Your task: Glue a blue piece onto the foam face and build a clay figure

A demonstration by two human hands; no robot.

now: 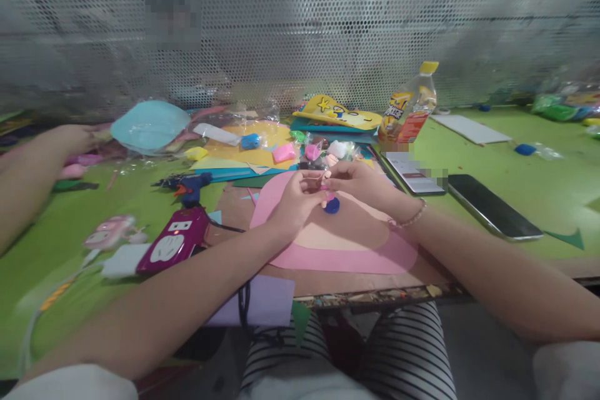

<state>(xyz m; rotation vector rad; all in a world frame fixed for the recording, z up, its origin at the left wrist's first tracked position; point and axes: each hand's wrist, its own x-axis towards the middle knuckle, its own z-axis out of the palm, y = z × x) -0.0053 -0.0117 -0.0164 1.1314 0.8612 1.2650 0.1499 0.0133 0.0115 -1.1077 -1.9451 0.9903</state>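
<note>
Both my hands meet over the middle of a pink paper shape [398, 257] that has a peach paper shape [360, 237] on top. Between the fingertips of my left hand [297, 200] and my right hand [359, 184] is a small pink and peach clay piece [326, 186]. The fingers of each hand are closed in a pinch on it, hiding part of it. Just below the fingertips, a round blue disc [332, 205] shows against the peach paper; whether it touches the clay piece I cannot tell.
A glue gun [193, 189] and a purple power strip [174, 240] lie left. Bagged clay [284, 152], a yellow cartoon cutout [335, 114] and a bottle [410, 109] stand behind. Two phones [492, 206] [412, 172] lie right. Another person's arm [35, 169] reaches in at left.
</note>
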